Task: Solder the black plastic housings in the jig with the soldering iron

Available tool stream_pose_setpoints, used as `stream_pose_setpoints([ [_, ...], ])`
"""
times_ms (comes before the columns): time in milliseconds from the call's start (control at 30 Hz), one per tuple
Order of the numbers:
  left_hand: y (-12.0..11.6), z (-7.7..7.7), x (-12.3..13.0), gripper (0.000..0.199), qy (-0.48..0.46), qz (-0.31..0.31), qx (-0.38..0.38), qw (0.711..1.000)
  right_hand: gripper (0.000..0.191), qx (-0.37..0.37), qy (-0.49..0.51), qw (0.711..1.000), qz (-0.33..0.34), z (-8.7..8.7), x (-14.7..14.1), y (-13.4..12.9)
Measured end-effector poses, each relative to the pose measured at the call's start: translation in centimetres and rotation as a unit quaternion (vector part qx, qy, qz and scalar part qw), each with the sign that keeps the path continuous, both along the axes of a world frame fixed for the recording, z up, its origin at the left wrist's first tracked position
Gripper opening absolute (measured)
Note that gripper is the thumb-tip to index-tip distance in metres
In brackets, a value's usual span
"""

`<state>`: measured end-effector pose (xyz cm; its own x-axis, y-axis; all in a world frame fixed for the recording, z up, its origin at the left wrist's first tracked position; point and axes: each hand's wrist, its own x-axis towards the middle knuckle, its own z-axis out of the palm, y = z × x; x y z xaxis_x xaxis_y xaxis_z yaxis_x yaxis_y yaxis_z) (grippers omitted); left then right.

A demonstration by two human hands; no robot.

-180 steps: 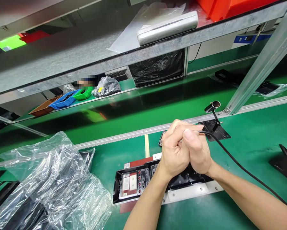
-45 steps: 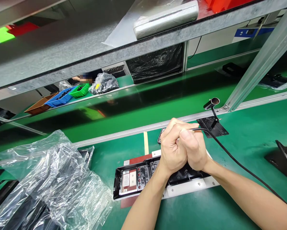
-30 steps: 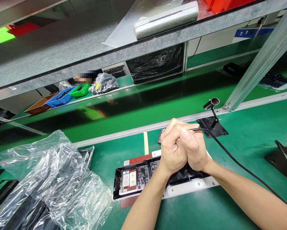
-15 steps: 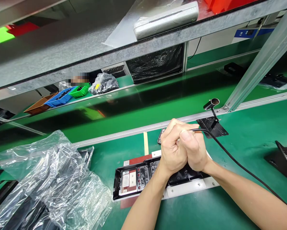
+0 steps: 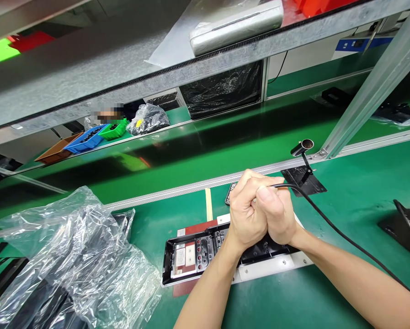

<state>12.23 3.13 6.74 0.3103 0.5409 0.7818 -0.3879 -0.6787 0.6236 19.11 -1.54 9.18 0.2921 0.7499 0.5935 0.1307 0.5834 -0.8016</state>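
Note:
Both my fists are pressed together over a long black plastic housing (image 5: 210, 251). My left hand (image 5: 247, 214) and my right hand (image 5: 278, 214) are closed round a corded tool whose body is hidden inside them. Only its black cord (image 5: 319, 214) shows, leaving at the top of the fists and running down to the right. Open side up, the housing lies on a reddish-brown plate (image 5: 186, 288) with white strips (image 5: 264, 268) along its edges. My hands and forearms cover its middle and part of its right end.
Clear plastic bags (image 5: 98, 256) with dark parts lie at the left. Behind my hands is a small tray (image 5: 229, 194) of tiny pieces. A black cup holder (image 5: 302, 147) stands by the metal post (image 5: 369, 87). A shelf (image 5: 139, 87) crosses above; another person's blurred part shows beyond.
My hands keep the same grip over the housing. The view has shifted very slightly; nothing else has visibly moved.

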Motion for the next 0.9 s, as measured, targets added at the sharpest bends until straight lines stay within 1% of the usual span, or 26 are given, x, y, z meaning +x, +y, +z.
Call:
stream_pose_setpoints([
  [167, -0.09, -0.14, -0.01, 0.023, -0.008, -0.003, -0.005, 1.0, 0.045, -0.015, 0.002, 1.0, -0.004, 0.15, -0.22, -0.15],
  [300, -0.07, -0.15, -0.17, 0.025, 0.011, 0.009, -0.011, 1.0, 0.047, -0.023, -0.007, 1.0, -0.008, -0.14, -0.16, -0.2],
  [467, -0.09, -0.03, -0.18, 0.025, 0.01, 0.011, -0.003, 1.0, 0.046, -0.015, 0.0, 1.0, -0.002, -0.5, -0.02, -0.07],
  [733, -0.19, -0.03, -0.08, 0.023, 0.001, -0.007, -0.012, 1.0, 0.043, -0.005, 0.002, 1.0, 0.0, -0.14, -0.08, -0.09],
  [900, -0.18, -0.03, -0.05, 0.025, 0.008, 0.011, -0.002, 1.0, 0.042, -0.002, 0.005, 1.0, 0.003, 0.01, -0.18, -0.23],
])
